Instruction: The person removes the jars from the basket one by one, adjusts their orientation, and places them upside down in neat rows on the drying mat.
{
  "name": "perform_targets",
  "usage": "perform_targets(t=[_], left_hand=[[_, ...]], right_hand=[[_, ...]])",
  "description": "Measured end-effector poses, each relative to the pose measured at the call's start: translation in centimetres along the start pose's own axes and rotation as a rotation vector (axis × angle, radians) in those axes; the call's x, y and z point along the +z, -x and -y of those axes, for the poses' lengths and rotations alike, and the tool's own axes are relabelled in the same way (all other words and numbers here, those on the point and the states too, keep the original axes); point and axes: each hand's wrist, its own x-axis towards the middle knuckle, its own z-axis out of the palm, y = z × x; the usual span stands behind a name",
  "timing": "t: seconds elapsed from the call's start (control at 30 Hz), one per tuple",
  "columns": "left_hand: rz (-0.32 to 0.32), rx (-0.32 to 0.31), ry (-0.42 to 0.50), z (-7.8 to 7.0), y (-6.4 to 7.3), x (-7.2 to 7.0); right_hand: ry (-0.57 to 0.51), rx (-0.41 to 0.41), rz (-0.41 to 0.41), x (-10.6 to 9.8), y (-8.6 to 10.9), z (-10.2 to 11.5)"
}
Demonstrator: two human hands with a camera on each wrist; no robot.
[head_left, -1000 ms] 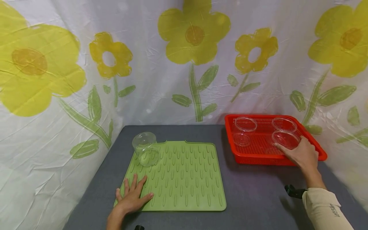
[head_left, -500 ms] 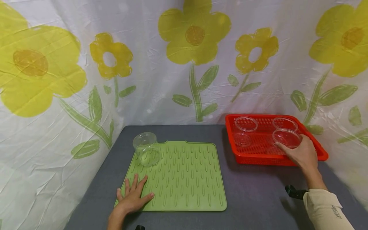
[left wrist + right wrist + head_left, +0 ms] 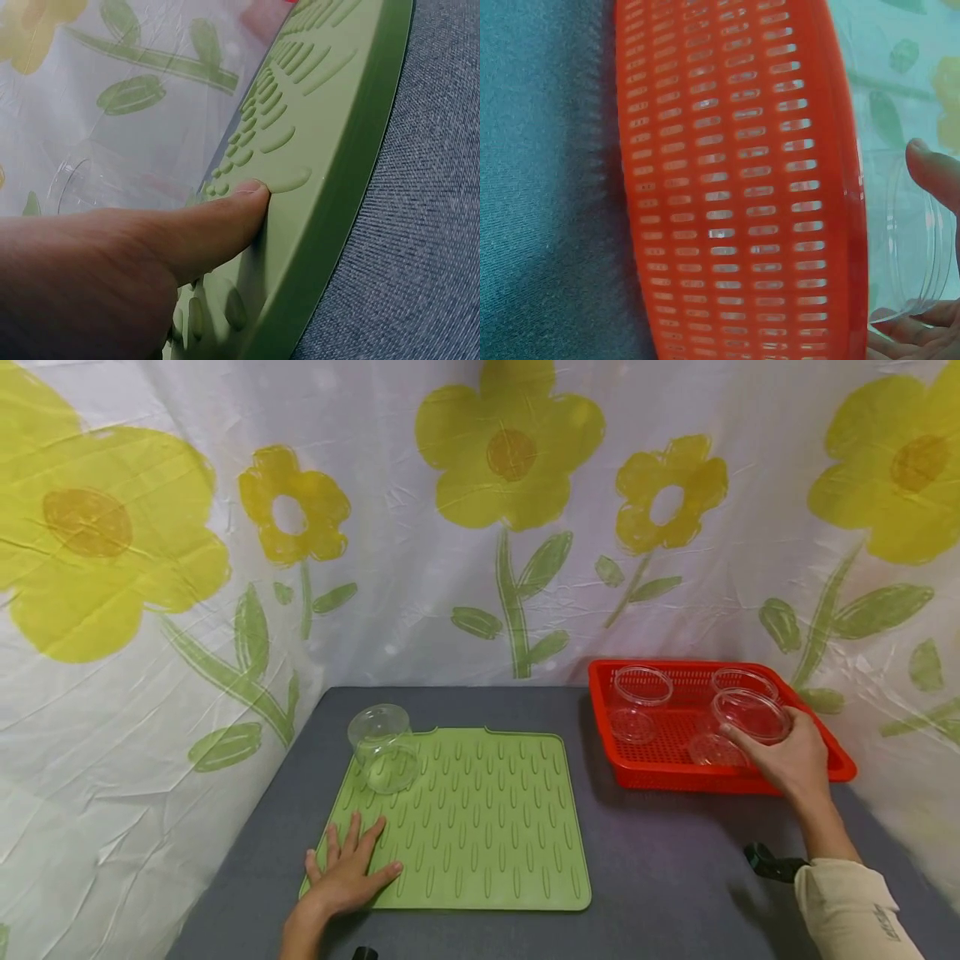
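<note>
My left hand (image 3: 341, 883) rests with spread fingers on the near left corner of a green ridged mat (image 3: 487, 827); its thumb (image 3: 217, 225) presses near the mat's edge in the left wrist view. A clear round plastic container (image 3: 382, 752) stands on the mat's far left corner. Over the red basket (image 3: 682, 777), my right hand (image 3: 798, 760) grips another clear container (image 3: 750, 718) near its rim, slightly tilted. The right wrist view has the held container (image 3: 919, 255) beyond the basket wall, between thumb and fingers.
Two more clear containers, one at the basket's far left (image 3: 642, 689) and one behind the held container (image 3: 744, 678), stand in the basket. A white flowered sheet (image 3: 390, 610) hangs behind and beside the dark grey table (image 3: 637, 868).
My right hand has raised the held container a little and tilted it; its base now shows further left above the basket floor. The left hand has stayed in place on the mat.
</note>
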Motion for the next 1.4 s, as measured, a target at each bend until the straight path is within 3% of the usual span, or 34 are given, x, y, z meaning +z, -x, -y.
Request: perform_targets(t=[0.5, 0.73, 0.93, 1.07, 1.2, 1.4], left_hand=[[-0.036, -0.035, -0.057, -2.5, 0.8, -0.5], [-0.047, -0.042, -0.070, -2.6, 0.8, -0.5], [-0.064, -0.019, -0.052, -2.4, 1.1, -0.6], [-0.105, 0.014, -0.076, -2.9, 1.3, -0.7], [-0.158, 0.070, -0.111, -4.4, 1.6, -1.1], [-0.278, 0.251, -0.099, -7.6, 1.9, -1.4]], right_hand=[[-0.038, -0.086, -0.067, -1.6, 0.6, 1.7], [-0.064, -0.070, -0.024, -2.8, 1.4, 3.6], [-0.018, -0.124, -0.002, -3.5, 2.2, 5.4], [-0.018, -0.167, 0.034, -3.8, 2.9, 6.5], [-0.038, -0.195, 0.091, -3.9, 3.8, 7.7], [-0.043, -0.250, 0.145, -3.5, 5.5, 9.4]])
